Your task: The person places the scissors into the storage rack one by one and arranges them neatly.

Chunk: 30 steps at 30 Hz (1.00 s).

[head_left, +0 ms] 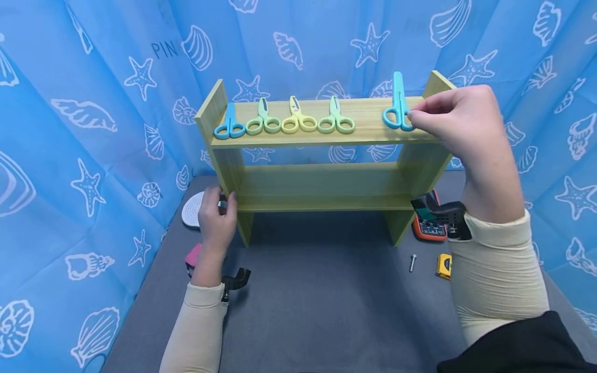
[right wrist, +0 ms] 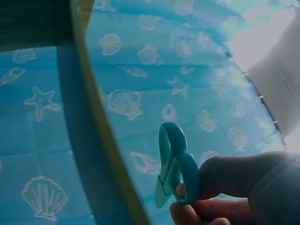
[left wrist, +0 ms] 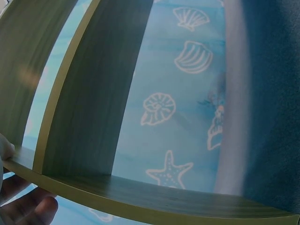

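Note:
My right hand pinches a pair of turquoise scissors by one finger loop, tips upward, at the right end of the top board. The right wrist view shows the same scissors with thumb and fingers at the lower loop. My left hand grips the left side panel of a wooden shelf; in the left wrist view its fingers wrap the panel's edge. Along the top board lie blue scissors, green scissors, yellow scissors and another green pair.
Left of the shelf are a white round-ended object and a pink item, partly hidden by my left arm. On the right lie an orange-edged meter, a bolt and a yellow tape measure. Blue curtain hangs behind.

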Each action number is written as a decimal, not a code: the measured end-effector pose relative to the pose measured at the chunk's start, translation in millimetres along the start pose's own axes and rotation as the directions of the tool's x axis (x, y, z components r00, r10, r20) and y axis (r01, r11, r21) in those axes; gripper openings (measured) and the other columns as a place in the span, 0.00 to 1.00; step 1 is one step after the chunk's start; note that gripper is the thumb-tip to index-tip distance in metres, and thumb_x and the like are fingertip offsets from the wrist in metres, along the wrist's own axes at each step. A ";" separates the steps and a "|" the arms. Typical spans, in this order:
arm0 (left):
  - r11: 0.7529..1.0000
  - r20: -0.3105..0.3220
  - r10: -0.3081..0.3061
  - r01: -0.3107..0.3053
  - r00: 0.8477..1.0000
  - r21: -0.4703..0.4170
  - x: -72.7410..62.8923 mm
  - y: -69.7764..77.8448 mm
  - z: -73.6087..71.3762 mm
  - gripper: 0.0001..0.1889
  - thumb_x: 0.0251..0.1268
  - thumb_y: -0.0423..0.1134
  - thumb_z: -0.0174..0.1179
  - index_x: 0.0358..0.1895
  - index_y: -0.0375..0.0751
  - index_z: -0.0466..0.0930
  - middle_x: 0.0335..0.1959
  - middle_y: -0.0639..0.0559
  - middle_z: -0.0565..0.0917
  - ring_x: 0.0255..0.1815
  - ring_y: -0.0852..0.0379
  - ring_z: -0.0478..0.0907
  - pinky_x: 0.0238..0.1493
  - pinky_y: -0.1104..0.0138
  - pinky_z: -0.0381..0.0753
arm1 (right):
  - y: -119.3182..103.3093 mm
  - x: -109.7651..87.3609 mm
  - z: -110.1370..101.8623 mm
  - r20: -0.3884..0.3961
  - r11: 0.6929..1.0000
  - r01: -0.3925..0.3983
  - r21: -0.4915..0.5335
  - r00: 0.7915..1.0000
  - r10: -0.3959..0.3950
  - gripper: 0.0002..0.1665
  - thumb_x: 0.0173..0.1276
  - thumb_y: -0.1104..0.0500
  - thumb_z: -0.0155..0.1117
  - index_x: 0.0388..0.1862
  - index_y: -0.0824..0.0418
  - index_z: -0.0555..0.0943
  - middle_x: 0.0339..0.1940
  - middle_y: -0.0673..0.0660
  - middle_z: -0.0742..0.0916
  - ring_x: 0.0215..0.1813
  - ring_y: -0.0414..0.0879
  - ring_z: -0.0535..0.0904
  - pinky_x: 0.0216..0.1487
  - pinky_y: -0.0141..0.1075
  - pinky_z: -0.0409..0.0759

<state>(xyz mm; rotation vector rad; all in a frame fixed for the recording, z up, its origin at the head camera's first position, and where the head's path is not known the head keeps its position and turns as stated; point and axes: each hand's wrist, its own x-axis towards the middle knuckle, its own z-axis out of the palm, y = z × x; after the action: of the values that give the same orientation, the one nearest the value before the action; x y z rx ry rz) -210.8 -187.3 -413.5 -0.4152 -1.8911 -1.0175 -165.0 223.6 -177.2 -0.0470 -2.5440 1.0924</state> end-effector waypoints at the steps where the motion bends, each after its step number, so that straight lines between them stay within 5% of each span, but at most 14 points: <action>1: 1.000 -0.001 0.000 0.000 1.000 -0.002 -0.1 -0.1 -0.1 0.07 0.71 0.31 0.61 0.47 0.30 0.79 0.37 0.39 0.79 0.35 0.46 0.79 0.31 0.74 0.74 | -0.2 6.8 3.4 0.023 1.000 0.002 -0.025 1.000 -0.001 0.24 0.68 0.47 0.70 0.53 0.64 0.88 0.33 0.43 0.86 0.42 0.43 0.72 0.32 0.32 0.74; 8: 1.000 -0.003 0.011 -0.011 1.000 0.002 -1.4 -1.3 0.9 0.08 0.71 0.30 0.61 0.46 0.29 0.79 0.37 0.38 0.79 0.35 0.45 0.79 0.31 0.76 0.73 | 0.7 36.1 25.7 0.145 0.996 0.003 -0.091 0.989 0.010 0.23 0.67 0.48 0.65 0.53 0.62 0.87 0.39 0.49 0.86 0.40 0.47 0.71 0.32 0.36 0.70; 21: 1.000 -0.002 0.000 0.000 1.000 -0.009 -8.4 1.5 1.6 0.07 0.70 0.30 0.62 0.45 0.28 0.78 0.35 0.38 0.78 0.34 0.45 0.80 0.31 0.78 0.73 | 9.4 32.8 36.7 0.093 0.992 0.070 -0.104 0.994 -0.061 0.21 0.65 0.48 0.63 0.48 0.59 0.90 0.33 0.46 0.87 0.38 0.47 0.72 0.28 0.36 0.68; 27: 1.000 -0.014 -0.009 0.008 1.000 -0.016 -6.2 1.0 0.5 0.07 0.70 0.29 0.62 0.45 0.28 0.79 0.35 0.38 0.78 0.34 0.45 0.79 0.30 0.72 0.77 | 9.9 28.4 40.0 -0.020 0.989 0.138 -0.049 0.990 -0.140 0.21 0.68 0.46 0.64 0.48 0.59 0.91 0.30 0.44 0.85 0.32 0.45 0.72 0.25 0.33 0.67; 30: 1.000 -0.012 -0.016 0.016 1.000 -0.016 -6.0 2.6 -0.8 0.06 0.71 0.29 0.62 0.46 0.29 0.79 0.36 0.39 0.79 0.36 0.46 0.80 0.31 0.71 0.78 | 15.8 16.2 40.2 -0.166 0.965 0.257 0.052 0.955 -0.246 0.18 0.68 0.49 0.68 0.46 0.62 0.91 0.29 0.42 0.83 0.28 0.41 0.70 0.25 0.29 0.65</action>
<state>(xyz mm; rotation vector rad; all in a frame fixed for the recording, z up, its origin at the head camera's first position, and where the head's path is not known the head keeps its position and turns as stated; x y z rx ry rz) -205.6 -185.6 -417.1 -0.4034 -1.8793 -1.0439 -195.9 209.6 -208.5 0.1971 -2.2915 1.0358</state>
